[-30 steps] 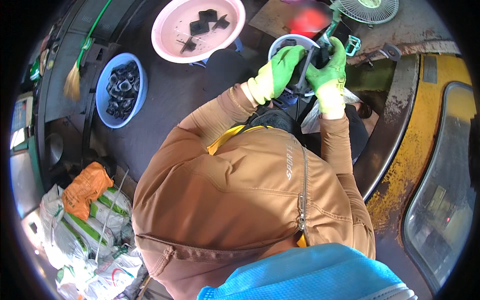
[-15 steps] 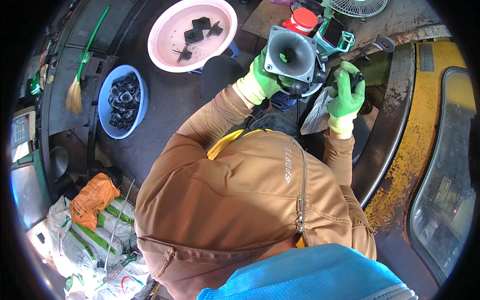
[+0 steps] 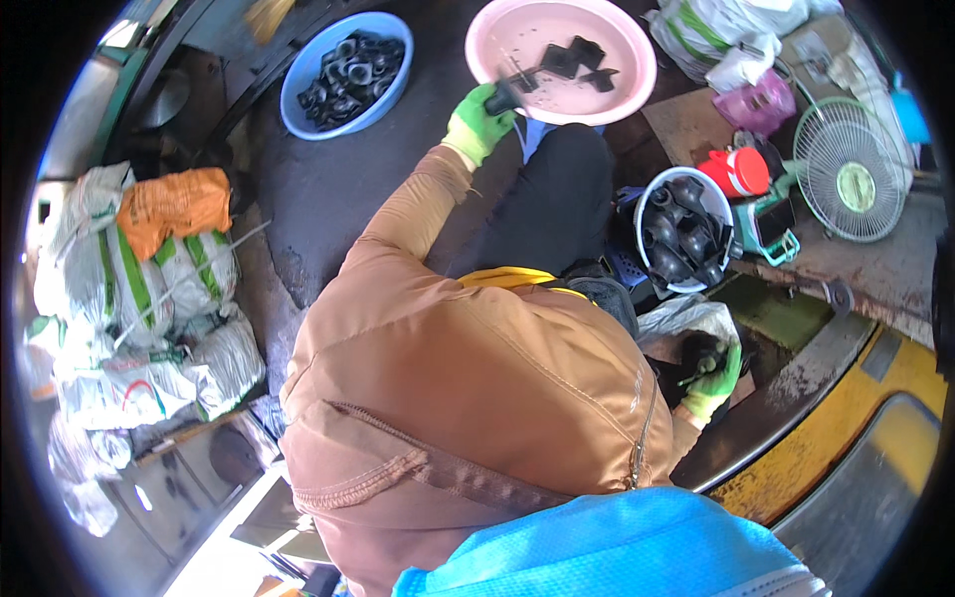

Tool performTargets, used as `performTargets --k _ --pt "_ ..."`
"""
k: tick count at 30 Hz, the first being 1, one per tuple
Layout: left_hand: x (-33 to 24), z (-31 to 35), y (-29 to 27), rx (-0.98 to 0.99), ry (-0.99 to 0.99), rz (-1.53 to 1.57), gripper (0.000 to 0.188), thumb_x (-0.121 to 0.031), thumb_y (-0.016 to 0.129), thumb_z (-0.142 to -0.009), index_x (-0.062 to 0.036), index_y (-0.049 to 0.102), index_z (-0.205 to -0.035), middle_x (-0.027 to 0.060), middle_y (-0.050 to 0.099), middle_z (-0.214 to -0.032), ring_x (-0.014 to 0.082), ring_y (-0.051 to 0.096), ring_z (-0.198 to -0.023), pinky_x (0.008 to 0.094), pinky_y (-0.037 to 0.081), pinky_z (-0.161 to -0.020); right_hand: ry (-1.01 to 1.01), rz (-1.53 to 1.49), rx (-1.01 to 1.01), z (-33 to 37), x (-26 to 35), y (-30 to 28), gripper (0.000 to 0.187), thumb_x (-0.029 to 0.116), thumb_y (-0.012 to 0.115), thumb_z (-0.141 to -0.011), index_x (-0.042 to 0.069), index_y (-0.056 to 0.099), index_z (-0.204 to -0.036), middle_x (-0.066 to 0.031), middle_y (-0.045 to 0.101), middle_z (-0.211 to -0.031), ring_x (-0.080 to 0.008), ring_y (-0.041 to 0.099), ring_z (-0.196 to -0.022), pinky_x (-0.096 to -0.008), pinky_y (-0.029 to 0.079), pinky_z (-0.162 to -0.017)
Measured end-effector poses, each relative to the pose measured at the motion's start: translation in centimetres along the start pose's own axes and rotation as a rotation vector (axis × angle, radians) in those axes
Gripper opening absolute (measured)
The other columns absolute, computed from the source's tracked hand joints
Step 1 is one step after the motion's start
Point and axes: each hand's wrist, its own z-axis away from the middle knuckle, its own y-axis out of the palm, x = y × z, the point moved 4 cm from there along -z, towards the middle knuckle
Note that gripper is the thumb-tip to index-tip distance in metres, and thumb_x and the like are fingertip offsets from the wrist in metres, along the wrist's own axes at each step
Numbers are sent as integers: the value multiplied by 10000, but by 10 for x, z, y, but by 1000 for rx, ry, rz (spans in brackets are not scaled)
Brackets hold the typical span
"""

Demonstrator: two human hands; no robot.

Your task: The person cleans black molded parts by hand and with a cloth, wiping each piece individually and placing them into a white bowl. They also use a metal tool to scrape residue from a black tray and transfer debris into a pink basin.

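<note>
My left hand (image 3: 480, 124), in a green glove, is closed on a black funnel-shaped part (image 3: 504, 98) at the near rim of the pink basin (image 3: 637, 60). A few flat black pieces (image 3: 572, 58) lie in that basin. To the right, my right hand (image 3: 718, 383), also gloved, is curled beside a dark object (image 3: 699, 350) over the mouth of a grey sack (image 3: 686, 316); the fingers are partly hidden, and what they hold is unclear. Between the hands stands a white bucket (image 3: 729, 214) heaped with black flared parts (image 3: 684, 234).
A blue tub (image 3: 291, 111) full of black parts stands at the far left. Right of the bucket are a red container (image 3: 736, 171), a turquoise holder (image 3: 776, 244) and a fan (image 3: 854, 179). Stuffed sacks (image 3: 139, 289) are piled left; a yellow metal machine edge (image 3: 796, 448) borders the right.
The view has turned. My left hand has carried the black part from in front of me to the pink basin's rim. My right hand has dropped back toward the grey sack.
</note>
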Motion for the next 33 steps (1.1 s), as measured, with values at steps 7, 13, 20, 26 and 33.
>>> performTargets --k 7,13,20,26,33 --pt "147 -54 -158 -540 -124 522 361 -267 550 -897 -102 557 -1218 94 563 -1234 224 520 -1129 382 429 -928 108 23 -103 -6 -3 -9 214 290 572 -931 88 619 -984 16 565 -828 -96 535 -683 -208 432 -587" --pt "21 -134 -148 -206 -34 933 417 -277 357 -964 -106 450 -1332 137 428 -1393 346 379 -1290 488 291 -1079 75 -87 -293 -9 -9 -18 169 295 617 -905 131 606 -868 24 598 -805 -106 524 -650 -222 414 -571" --pt "-101 -59 129 663 234 268 341 -152 571 -924 -3 546 -1229 114 633 -1127 191 625 -1026 286 499 -902 -12 -126 -237 -17 -16 -23 432 490 520 -919 74 615 -988 4 588 -716 -100 481 -506 -194 369 -434" --pt "-53 22 341 1153 210 -544 418 -336 538 -901 -50 613 -1196 166 647 -1063 223 613 -939 334 471 -860 15 -155 -221 -16 -21 -22 317 338 483 -949 51 612 -987 -10 586 -722 -109 507 -528 -198 389 -434" --pt "-26 41 417 371 -228 -781 832 -487 658 -791 -28 331 -1403 232 455 -1377 403 459 -1262 482 346 -1063 86 -185 -284 -9 -24 -18 318 381 505 -954 88 627 -966 26 579 -709 -74 475 -505 -193 362 -435"
